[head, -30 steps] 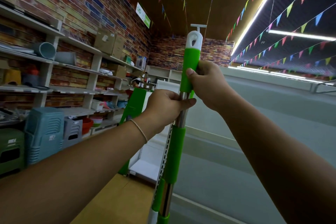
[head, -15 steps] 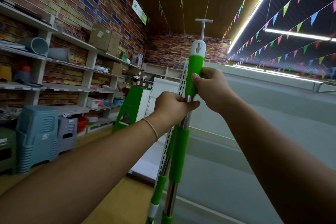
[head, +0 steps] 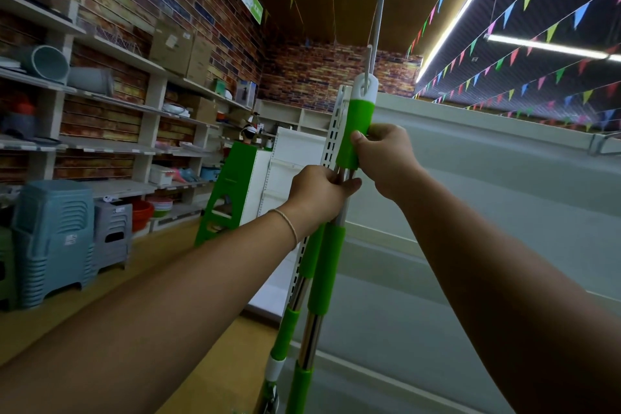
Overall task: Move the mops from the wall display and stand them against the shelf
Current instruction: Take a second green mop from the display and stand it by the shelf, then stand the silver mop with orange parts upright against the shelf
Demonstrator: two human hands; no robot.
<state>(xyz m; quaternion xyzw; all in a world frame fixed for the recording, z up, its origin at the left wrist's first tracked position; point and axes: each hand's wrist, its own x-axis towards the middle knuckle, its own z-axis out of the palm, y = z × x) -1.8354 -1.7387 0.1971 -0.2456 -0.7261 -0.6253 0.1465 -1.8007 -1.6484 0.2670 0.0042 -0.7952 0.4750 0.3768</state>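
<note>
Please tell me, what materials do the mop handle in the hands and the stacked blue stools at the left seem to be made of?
The mop handle looks like polished metal tubing, since its bare sections mirror the light; its green sleeves look matte, probably plastic or foam, and the white cap seems plastic. Both the left hand and right hand grip it. The stacked blue stools appear to be moulded plastic, with uniform colour and slotted sides.

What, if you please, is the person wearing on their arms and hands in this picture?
Both forearms are bare, with no sleeves in view. The left hand has no glove; at its wrist sits a thin, pale corded bracelet. The right hand is also ungloved, and no ring, watch or band shows on it.
</note>
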